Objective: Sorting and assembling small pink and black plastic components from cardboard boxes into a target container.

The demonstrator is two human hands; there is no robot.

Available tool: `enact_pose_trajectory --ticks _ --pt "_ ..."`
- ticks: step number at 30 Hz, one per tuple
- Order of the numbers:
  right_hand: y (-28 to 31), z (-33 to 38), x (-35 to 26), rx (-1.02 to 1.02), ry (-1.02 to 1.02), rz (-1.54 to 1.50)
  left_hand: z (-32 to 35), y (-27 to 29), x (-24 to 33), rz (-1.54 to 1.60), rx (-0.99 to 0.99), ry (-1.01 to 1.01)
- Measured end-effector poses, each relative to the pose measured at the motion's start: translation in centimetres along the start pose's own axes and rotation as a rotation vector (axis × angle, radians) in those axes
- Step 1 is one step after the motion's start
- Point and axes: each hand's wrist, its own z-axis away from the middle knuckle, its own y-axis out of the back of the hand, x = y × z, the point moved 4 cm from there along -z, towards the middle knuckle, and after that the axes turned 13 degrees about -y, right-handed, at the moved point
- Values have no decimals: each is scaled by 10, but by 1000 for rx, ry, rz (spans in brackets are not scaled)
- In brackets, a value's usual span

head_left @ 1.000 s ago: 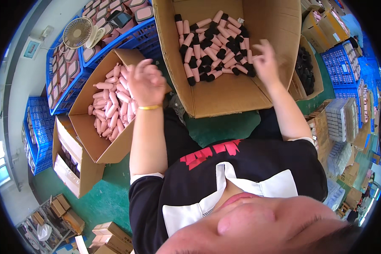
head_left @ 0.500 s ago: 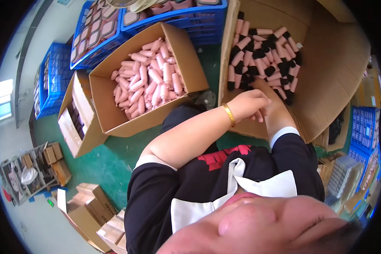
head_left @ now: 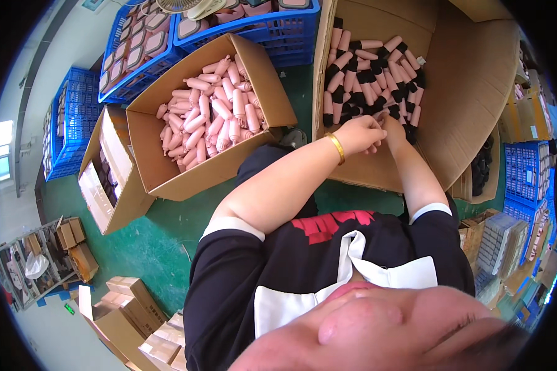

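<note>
My left hand point(head_left: 360, 135), with a gold bracelet point(head_left: 336, 148) at its wrist, hovers over the near side of the large right-hand carton point(head_left: 476, 102). Its fingers are curled in, and whatever they hold is hidden. Beside it, my right hand point(head_left: 392, 130) is closed with its fingertips close to the left fingers; any small thing between them cannot be made out. Just beyond both hands lies a heap of pink tubes with black ends point(head_left: 369, 91), loose and pointing every way inside that carton.
To the left, an open carton point(head_left: 195, 184) holds many pink bottles with narrow tips point(head_left: 221, 110). Blue crates point(head_left: 254, 42) of pink dark-rimmed items stand behind it. A smaller carton point(head_left: 96, 201) sits at its left on the green floor point(head_left: 167, 247). More crates point(head_left: 526, 176) stack at right.
My right hand has drawn back from the heap toward my left hand, and its fingers now show in part. The whole view has shifted slightly.
</note>
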Motion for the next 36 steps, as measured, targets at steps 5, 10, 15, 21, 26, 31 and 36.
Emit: enact_pose_trajectory --ticks 5,10,15,21,26,31,36 --pt "42 40 11 175 121 59 -26 -9 -9 -186 -18 5" --pt "78 121 -30 356 393 86 -59 8 -72 -191 -141 161" --pt "78 185 -38 243 424 -112 -62 -17 -77 389 -185 246" --pt "63 172 -18 440 595 -318 -47 -11 -44 -545 5 -190" --pt "74 112 22 146 36 -532 -53 -25 -50 -1069 -146 -331" --pt "69 117 5 -137 46 -499 -49 -42 -43 -1270 -193 -436" --pt "63 108 3 10 126 -481 -53 -41 -36 -1213 -238 -437"
